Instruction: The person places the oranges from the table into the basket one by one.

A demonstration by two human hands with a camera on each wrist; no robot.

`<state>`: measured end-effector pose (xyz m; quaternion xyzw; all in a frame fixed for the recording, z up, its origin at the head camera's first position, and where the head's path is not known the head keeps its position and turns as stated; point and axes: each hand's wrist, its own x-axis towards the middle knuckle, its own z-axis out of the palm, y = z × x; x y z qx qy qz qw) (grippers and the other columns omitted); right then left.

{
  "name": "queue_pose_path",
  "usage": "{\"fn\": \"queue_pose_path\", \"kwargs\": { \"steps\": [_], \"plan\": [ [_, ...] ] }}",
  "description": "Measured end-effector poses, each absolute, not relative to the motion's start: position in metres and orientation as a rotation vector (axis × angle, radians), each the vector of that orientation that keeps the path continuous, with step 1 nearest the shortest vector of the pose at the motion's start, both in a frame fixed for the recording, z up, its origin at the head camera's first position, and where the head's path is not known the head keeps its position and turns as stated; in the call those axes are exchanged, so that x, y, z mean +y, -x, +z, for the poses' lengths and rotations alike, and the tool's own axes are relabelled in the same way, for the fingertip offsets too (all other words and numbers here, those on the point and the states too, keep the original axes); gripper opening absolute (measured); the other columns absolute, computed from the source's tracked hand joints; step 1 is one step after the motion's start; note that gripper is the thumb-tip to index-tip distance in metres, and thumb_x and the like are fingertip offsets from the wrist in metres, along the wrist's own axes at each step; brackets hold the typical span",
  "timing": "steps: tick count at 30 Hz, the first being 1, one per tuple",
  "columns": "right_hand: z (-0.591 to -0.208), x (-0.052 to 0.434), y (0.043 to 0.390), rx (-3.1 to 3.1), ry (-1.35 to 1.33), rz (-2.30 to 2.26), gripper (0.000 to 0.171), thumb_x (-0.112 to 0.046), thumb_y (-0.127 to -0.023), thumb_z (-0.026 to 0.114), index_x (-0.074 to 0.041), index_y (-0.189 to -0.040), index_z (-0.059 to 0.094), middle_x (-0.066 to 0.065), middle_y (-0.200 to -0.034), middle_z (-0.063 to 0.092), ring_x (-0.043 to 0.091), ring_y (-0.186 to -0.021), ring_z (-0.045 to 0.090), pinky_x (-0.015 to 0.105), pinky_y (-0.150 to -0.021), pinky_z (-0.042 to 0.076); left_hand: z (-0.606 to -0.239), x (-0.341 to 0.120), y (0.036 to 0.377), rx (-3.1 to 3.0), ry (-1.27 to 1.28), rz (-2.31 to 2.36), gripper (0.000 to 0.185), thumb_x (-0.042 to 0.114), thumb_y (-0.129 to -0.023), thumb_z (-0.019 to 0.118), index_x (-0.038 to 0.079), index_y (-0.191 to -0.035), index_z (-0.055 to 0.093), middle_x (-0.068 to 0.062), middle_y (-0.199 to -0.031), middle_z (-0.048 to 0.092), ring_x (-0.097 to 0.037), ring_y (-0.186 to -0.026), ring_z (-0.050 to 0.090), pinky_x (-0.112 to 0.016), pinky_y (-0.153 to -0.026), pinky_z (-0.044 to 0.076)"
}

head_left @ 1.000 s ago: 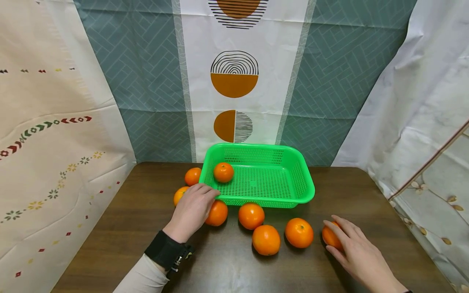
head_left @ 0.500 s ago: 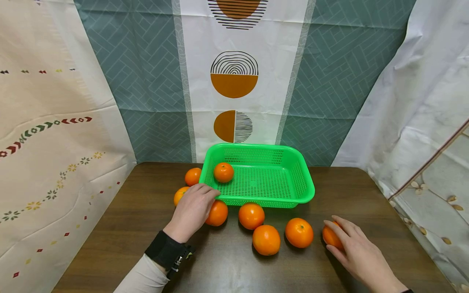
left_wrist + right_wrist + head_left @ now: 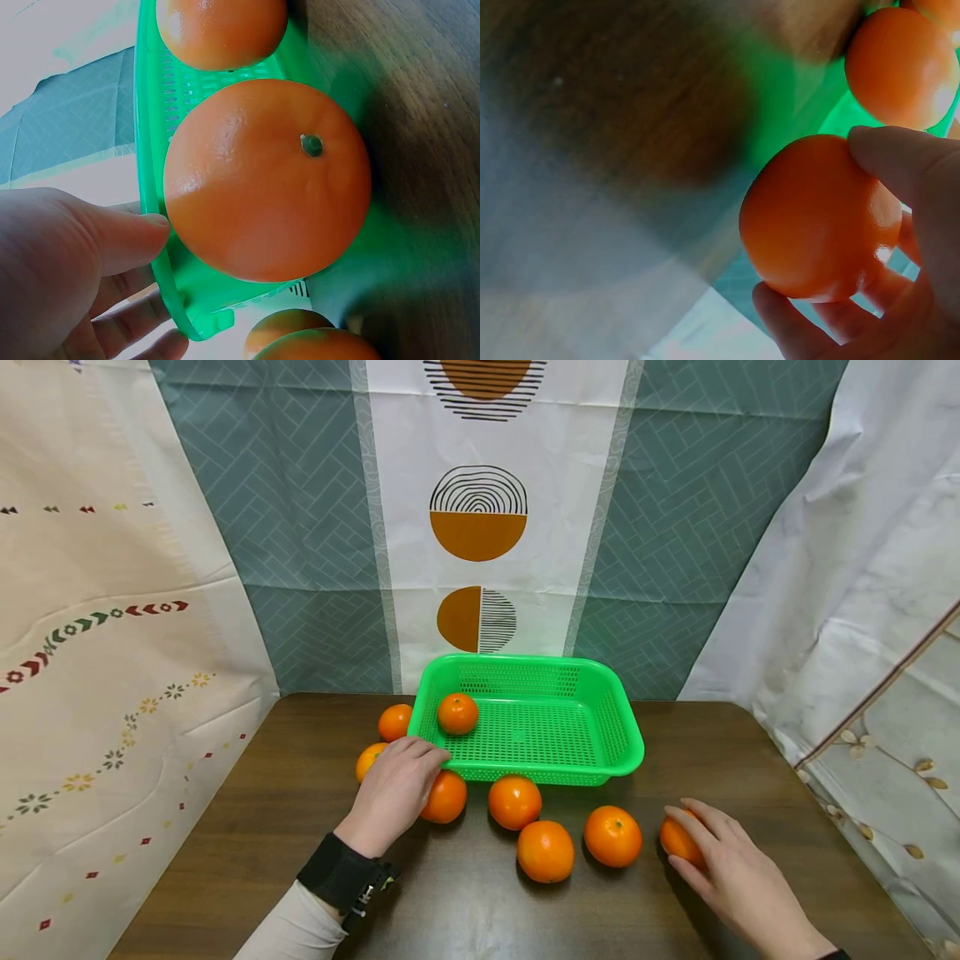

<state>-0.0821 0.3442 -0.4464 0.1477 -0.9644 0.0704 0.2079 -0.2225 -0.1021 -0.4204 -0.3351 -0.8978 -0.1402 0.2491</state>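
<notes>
Our right hand (image 3: 731,872) curls round the far-right orange (image 3: 678,842) on the table (image 3: 225,827); our left hand (image 3: 393,789) rests over another orange (image 3: 447,798) by the green basket (image 3: 600,689). We should grip both evenly and lift clear of the near rim.

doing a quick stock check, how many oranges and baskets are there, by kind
oranges: 8, one in the basket, two left of it, one under the left hand, three in front, one in the right hand
green plastic basket: 1
total: 9
</notes>
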Motion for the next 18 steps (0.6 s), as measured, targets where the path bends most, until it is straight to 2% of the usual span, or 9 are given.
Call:
{"fn": "queue_pose_path", "kwargs": {
  "steps": [6, 18],
  "plan": [
    [-0.436, 0.344, 0.086, -2.635, -0.428, 0.192, 0.068, -0.026, -0.073, 0.089, -0.013, -0.134, 0.061, 0.013, -0.135, 0.054, 0.034, -0.115, 0.054, 0.054, -0.081, 0.053, -0.421, -0.103, 0.223, -2.426, 0.917, -0.378, 0.020, 0.009, -0.092, 0.073, 0.011, -0.112, 0.074, 0.000, -0.104, 0.071, -0.024, -0.104, 0.061, -0.041, -0.098, 0.048],
    [-0.411, 0.337, 0.093, -2.597, -0.453, 0.177, 0.069, -0.026, -0.074, 0.088, -0.015, -0.137, 0.061, 0.011, -0.137, 0.055, 0.032, -0.117, 0.054, 0.052, -0.079, 0.055, -0.421, -0.103, 0.223, -2.419, 0.926, -0.369, 0.023, 0.008, -0.090, 0.075, 0.010, -0.112, 0.074, -0.001, -0.104, 0.070, -0.025, -0.104, 0.061, -0.042, -0.099, 0.048]
  ]
}}
